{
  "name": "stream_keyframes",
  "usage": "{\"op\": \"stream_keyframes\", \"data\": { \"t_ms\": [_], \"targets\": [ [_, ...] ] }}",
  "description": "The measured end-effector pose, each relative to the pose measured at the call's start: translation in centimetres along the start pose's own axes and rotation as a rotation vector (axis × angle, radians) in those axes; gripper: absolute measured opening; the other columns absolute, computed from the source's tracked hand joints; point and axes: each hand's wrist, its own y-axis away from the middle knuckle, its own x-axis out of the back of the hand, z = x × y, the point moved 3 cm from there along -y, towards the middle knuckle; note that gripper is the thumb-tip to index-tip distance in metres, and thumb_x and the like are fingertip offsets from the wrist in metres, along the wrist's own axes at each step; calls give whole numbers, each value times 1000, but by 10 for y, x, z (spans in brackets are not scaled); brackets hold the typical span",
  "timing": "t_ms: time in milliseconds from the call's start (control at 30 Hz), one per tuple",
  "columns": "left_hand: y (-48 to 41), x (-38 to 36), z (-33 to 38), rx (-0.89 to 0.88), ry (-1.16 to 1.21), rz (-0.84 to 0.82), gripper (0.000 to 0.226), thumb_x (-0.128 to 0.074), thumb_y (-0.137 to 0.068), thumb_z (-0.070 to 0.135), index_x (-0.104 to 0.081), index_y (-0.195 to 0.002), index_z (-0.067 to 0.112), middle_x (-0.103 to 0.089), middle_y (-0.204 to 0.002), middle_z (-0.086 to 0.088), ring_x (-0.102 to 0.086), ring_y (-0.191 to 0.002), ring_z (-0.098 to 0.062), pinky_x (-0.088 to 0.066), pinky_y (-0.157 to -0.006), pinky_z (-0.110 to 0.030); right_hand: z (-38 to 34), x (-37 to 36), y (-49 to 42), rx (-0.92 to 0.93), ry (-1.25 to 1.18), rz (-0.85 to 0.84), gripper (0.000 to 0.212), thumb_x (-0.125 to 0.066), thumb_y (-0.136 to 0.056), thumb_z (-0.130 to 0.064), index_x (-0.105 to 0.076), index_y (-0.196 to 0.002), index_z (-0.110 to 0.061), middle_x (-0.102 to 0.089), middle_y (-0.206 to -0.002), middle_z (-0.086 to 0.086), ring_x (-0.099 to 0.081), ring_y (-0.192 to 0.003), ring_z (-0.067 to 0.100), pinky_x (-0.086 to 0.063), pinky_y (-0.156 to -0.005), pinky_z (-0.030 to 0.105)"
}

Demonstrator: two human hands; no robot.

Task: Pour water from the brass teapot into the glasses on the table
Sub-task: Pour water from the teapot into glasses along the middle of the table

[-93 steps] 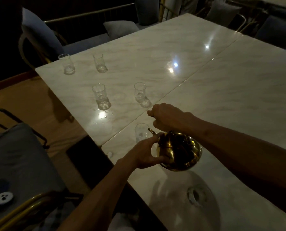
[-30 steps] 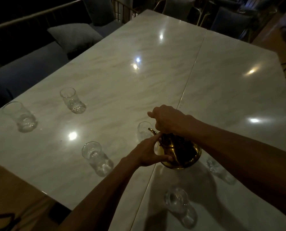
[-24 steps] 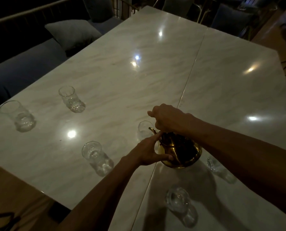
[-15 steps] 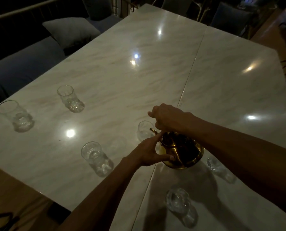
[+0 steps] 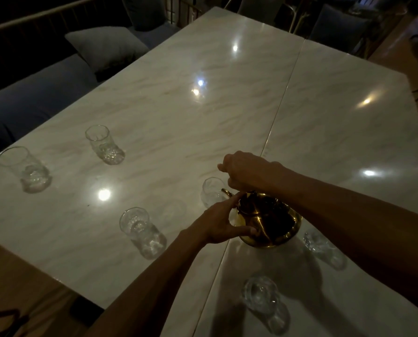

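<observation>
The brass teapot (image 5: pixel 271 222) hangs tilted above the marble table (image 5: pixel 178 122), its spout over a clear glass (image 5: pixel 211 192) just beyond it. My right hand (image 5: pixel 245 170) grips the handle from above. My left hand (image 5: pixel 221 221) rests against the pot's near side, fingers spread on the lid edge and belly. Several more clear glasses stand around: one (image 5: pixel 139 229) at the near left, one (image 5: pixel 103 144) farther left, one (image 5: pixel 25 169) at the far left, one (image 5: pixel 261 297) in front of me and one (image 5: pixel 319 244) partly hidden under my right forearm.
A seam (image 5: pixel 273 125) joins two table tops. A dark sofa with a grey cushion (image 5: pixel 105 48) runs along the left side, chairs (image 5: pixel 334 23) stand at the far end. The table's near left edge (image 5: pixel 45 271) drops to a wooden floor.
Since three seconds ago my view swung right, onto other glasses. Over the last second my hands and the teapot hardly moved; the pot stays tipped at the same glass.
</observation>
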Motion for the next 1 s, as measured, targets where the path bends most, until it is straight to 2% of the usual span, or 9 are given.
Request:
{"op": "stream_keyframes", "data": {
  "t_ms": [167,367,567,733,1000],
  "targets": [
    [-1,0,-1,12,-12,-9,102,-75,-81,53,-11,-158,34,-35,-161,-1,-38,-145,-22,-36,-117,-48,2,-1,-1,6,9,5,47,-57,-89,-21,-48,-135,-14,-57,-122,7,-59,-99,22,-45,-72,27],
    [-2,0,1,5,-18,-16,101,-74,-81,53,-10,-158,35,-35,-160,-3,-39,-144,-23,-37,-115,-49,3,-2,-4,3,23,0,46,-56,-89,-22,-49,-134,-15,-57,-122,8,-59,-100,23,-50,-78,31],
    [-1,-1,1,-2,-14,-14,97,-74,-82,50,-14,-157,35,-38,-159,-3,-41,-142,-23,-39,-114,-45,2,-5,-7,-2,49,-10,47,-57,-89,-22,-48,-134,-16,-57,-122,7,-59,-98,21,-48,-74,28],
    [0,-1,1,-11,-26,-9,97,-74,-82,54,-15,-157,35,-39,-158,-3,-42,-142,-22,-40,-113,-45,2,-5,-8,-29,39,-3,45,-58,-87,-21,-52,-131,-17,-58,-121,6,-60,-100,23,-53,-83,36],
    [0,-1,-1,-2,-27,-12,99,-73,-80,57,-14,-158,35,-38,-159,-2,-43,-141,-21,-40,-113,-46,1,-3,-9,-25,45,-22,46,-58,-87,-23,-51,-132,-17,-57,-123,5,-60,-102,23,-53,-85,36]
  ]
}}
